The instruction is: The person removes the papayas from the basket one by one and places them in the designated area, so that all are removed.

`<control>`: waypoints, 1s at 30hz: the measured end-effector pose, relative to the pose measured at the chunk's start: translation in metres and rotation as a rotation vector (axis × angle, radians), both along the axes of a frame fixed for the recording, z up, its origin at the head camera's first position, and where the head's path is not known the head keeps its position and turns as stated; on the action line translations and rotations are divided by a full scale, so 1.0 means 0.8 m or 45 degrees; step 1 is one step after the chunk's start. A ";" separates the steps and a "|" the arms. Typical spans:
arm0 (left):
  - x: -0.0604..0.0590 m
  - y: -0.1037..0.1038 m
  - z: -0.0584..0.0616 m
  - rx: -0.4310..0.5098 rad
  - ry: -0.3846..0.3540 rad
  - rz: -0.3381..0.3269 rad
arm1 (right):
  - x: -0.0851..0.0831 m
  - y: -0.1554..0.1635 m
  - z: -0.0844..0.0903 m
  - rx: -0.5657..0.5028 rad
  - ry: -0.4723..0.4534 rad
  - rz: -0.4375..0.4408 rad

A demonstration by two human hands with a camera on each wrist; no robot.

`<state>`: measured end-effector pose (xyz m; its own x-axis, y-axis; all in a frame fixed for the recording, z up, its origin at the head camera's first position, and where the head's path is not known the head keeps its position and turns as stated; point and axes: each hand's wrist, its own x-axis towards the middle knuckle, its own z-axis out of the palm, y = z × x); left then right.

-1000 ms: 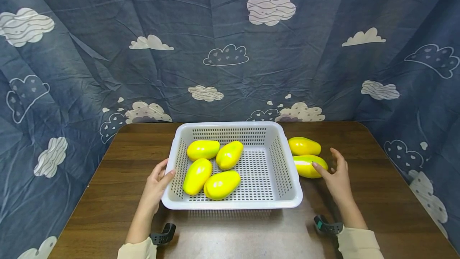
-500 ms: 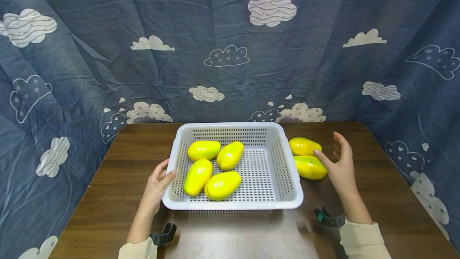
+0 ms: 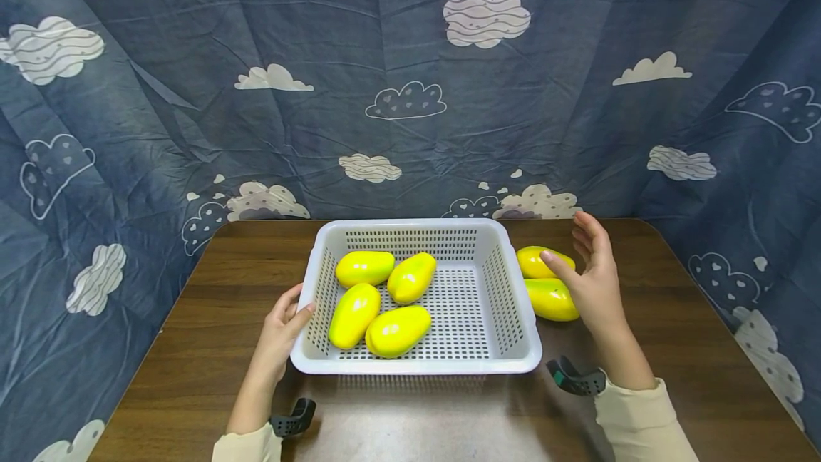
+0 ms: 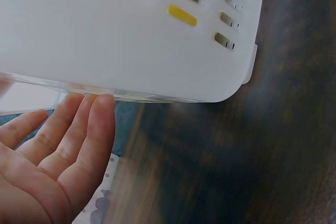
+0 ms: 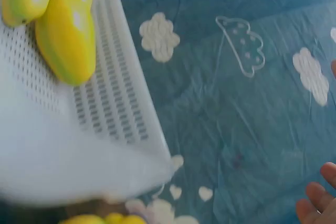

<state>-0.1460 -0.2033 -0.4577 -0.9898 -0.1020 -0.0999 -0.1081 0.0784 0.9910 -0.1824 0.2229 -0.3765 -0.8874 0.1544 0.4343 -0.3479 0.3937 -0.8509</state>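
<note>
A white perforated plastic basket sits on the table, with several yellow, mango-like fruits inside, one of them the fruit nearest its front. My left hand holds the basket's left rim, thumb on top and fingers along the outside. Beyond the basket's right wall lie two more yellow fruits, a far fruit and a near fruit. Over the right ends of both is my right hand, thumb and fingers spread apart, holding nothing. Its thumb overlaps the far fruit in the head view.
The brown wooden table runs back to a dark blue curtain printed with white clouds. Each wrist carries a black strap, including the right strap.
My right hand has lifted off the near fruit and moved farther back, then left over the far fruit. The left hand stays at the basket's rim.
</note>
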 end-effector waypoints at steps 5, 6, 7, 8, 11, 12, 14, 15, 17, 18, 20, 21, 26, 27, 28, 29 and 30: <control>0.000 0.000 0.002 -0.005 -0.031 0.003 | -0.005 -0.019 0.008 0.029 0.014 0.067; 0.000 0.000 0.002 -0.009 -0.031 0.003 | -0.007 -0.022 0.009 0.035 0.016 0.080; 0.000 0.000 0.003 -0.009 -0.032 0.003 | -0.009 -0.026 0.011 0.035 0.023 0.096; 0.000 0.000 0.003 -0.008 -0.033 0.003 | -0.011 -0.029 0.012 0.034 0.024 0.115; 0.001 0.001 0.004 -0.006 -0.031 0.002 | -0.016 -0.040 0.015 0.019 0.014 0.177; 0.001 0.001 0.005 -0.004 -0.029 0.000 | -0.018 -0.044 0.017 0.007 0.005 0.202; 0.001 0.001 0.005 0.000 -0.031 -0.002 | -0.018 -0.054 0.022 -0.019 -0.001 0.259; 0.001 0.001 0.005 0.002 -0.033 -0.001 | -0.018 -0.059 0.025 -0.026 -0.005 0.286; 0.002 0.001 0.005 0.007 -0.039 -0.002 | -0.017 -0.068 0.030 -0.048 -0.011 0.342; 0.001 0.001 0.004 0.009 -0.042 -0.003 | -0.016 -0.072 0.033 -0.053 -0.015 0.367; 0.002 0.001 0.004 0.015 -0.045 -0.004 | -0.016 -0.080 0.036 -0.052 -0.027 0.410; 0.002 0.001 0.003 0.017 -0.044 -0.005 | -0.016 -0.082 0.036 -0.048 -0.037 0.427; 0.000 0.000 0.001 0.024 -0.044 0.001 | -0.024 -0.093 0.031 -0.003 -0.066 0.516; 0.000 0.000 0.000 0.024 -0.044 0.003 | -0.026 -0.095 0.029 0.009 -0.077 0.533; -0.001 -0.001 0.000 0.024 -0.044 0.005 | -0.028 -0.097 0.027 0.021 -0.087 0.553; -0.001 -0.001 0.000 0.022 -0.042 0.006 | -0.030 -0.100 0.025 0.036 -0.096 0.575; 0.000 -0.001 0.000 0.022 -0.043 0.007 | -0.031 -0.102 0.024 0.047 -0.114 0.598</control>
<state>-0.1463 -0.2039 -0.4574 -0.9853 -0.1051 -0.1350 -0.1418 0.0604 0.9881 -0.2073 0.1411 -0.3572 -0.8916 -0.2865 0.3508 -0.4215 0.2418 -0.8740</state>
